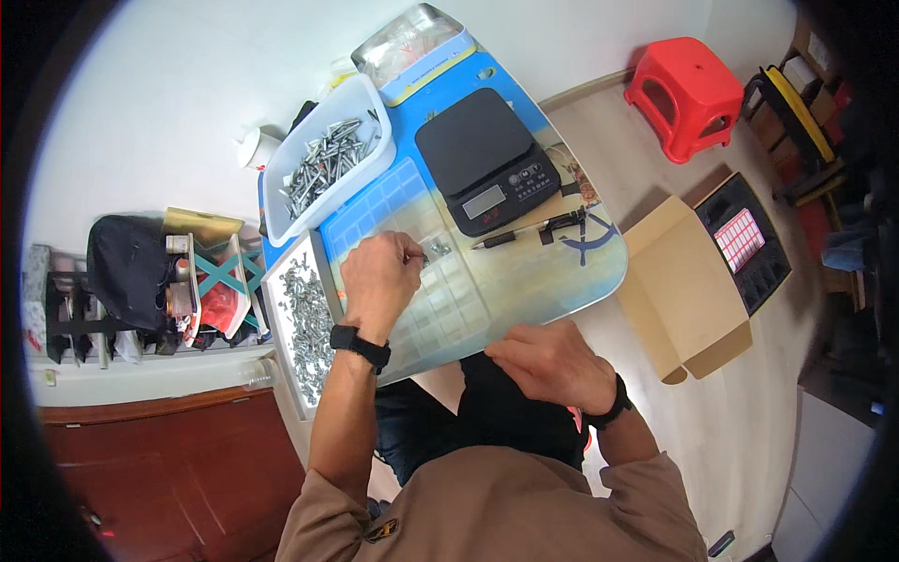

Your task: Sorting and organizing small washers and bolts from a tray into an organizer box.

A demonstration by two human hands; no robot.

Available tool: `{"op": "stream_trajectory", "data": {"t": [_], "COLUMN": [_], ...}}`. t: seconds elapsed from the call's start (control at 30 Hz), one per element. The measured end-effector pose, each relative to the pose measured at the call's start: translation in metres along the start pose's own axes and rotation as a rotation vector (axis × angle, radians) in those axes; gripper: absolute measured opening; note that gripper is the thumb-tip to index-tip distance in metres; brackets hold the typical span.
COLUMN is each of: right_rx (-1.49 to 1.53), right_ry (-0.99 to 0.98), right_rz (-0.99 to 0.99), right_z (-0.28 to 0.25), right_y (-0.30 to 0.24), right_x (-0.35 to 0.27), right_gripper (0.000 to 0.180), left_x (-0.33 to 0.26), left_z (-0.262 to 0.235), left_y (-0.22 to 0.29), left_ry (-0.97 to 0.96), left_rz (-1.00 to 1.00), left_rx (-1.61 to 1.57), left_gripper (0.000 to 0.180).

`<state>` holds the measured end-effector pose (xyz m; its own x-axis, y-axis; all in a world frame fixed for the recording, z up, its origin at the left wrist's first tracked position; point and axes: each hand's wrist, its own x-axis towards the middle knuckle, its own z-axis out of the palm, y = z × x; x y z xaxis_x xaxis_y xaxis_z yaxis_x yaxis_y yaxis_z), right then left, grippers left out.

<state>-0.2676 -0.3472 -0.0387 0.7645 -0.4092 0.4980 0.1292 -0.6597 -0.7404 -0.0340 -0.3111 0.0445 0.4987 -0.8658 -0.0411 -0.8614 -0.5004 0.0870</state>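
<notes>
- Head view: the left hand (382,273) is over the clear compartment box (449,309), and for such fine work a light pinch with thumb and forefinger seems best, lifting few pieces at once.
- A wrist held high, clear of the dividers, would probably avoid dragging the box or tipping pieces into neighbouring cells; the dark watch strap (361,348) looks the likeliest part to catch on a wall.
- The right hand (552,363) would serve well steadying the box's near side; as it is, it rests by the counter's (552,272) near edge, loosely curled, and whether it grips anything I cannot tell.
- The small metal pieces (436,250) lie in the box, just right of the left hand's fingertips, around the middle of the counter.
- The left hand's fingers are bent inward, with thumb and forefinger close together; whether a piece is pinched between them is hidden.
- Left of that hand, along the counter's left edge, the white tray (325,269) holds many loose screws (307,323).
- Beyond it, toward the far left corner, the translucent bin (356,98) carries longer bolts (328,169).
- Toward the right edge sits the black scale (473,140), with a pen (501,237) just beside its near side, well apart from the right hand.
</notes>
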Motion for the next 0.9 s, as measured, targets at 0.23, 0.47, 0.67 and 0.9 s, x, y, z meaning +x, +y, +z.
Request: {"op": "stream_trajectory", "data": {"t": [0.23, 0.47, 0.67, 0.9], "right_rx": [-0.024, -0.025, -0.031, -0.017], "right_ry": [-0.021, -0.022, -0.029, -0.036], "right_rz": [0.005, 0.009, 0.020, 0.041], "right_z": [0.002, 0.000, 0.003, 0.003], "right_y": [-0.002, -0.002, -0.001, -0.001], "right_x": [0.001, 0.000, -0.003, -0.002], "right_gripper": [0.018, 0.022, 0.024, 0.025], "left_x": [0.000, 0.002, 0.003, 0.001], "left_z": [0.001, 0.004, 0.012, 0.009], "left_y": [-0.005, -0.011, -0.014, -0.014], "left_ry": [-0.004, 0.029, 0.054, 0.076], "left_rz": [0.022, 0.091, 0.009, 0.093], "left_rx": [0.007, -0.036, -0.223, -0.143], "left_gripper": [0.009, 0.010, 0.008, 0.009]}}
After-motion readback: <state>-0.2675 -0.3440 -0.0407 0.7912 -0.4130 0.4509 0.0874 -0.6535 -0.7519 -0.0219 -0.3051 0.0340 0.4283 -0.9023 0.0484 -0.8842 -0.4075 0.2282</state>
